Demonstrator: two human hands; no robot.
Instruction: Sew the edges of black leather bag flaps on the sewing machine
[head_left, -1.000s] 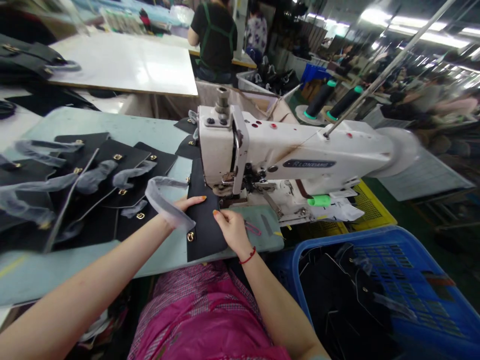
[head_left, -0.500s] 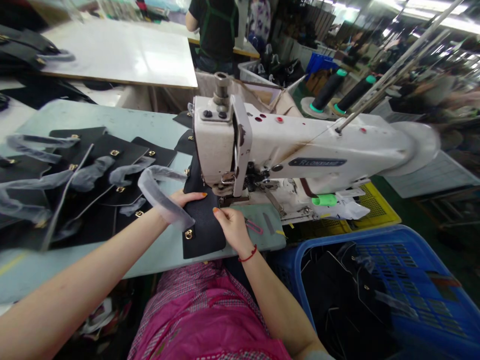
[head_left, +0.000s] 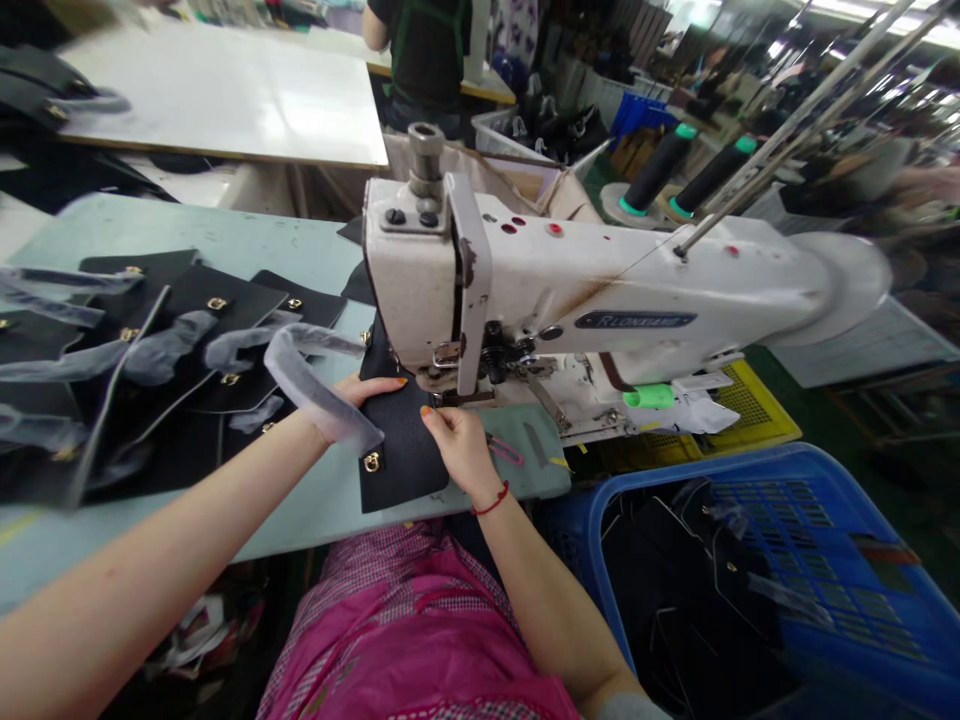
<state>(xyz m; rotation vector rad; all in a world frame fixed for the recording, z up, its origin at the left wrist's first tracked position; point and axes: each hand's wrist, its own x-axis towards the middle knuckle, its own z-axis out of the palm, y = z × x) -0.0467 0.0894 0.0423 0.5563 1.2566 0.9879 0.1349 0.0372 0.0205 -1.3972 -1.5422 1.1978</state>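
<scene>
A black bag panel (head_left: 405, 455) lies under the presser foot of a white sewing machine (head_left: 540, 290). Gold hardware joins a plastic-wrapped handle (head_left: 300, 385) to its left side. My left hand (head_left: 349, 395) rests on the panel's left part, fingers stretched out toward the needle area, with the wrapped handle arching over the wrist. At the panel's right edge, my right hand (head_left: 461, 450) pinches it between thumb and fingers, close in front of the presser foot. The needle itself is hard to make out.
More black panels (head_left: 240, 290) with wrapped handles overlap on the left of the table. A blue basket (head_left: 675, 460) with black pieces stands at the right. Pink thread snips (head_left: 505, 450) lie beside my right hand. A person (head_left: 427, 60) stands beyond the machine.
The camera view has shifted slightly, so the machine's head and table sit a little further left in the picture. Both hands keep about the same places on the panel.
</scene>
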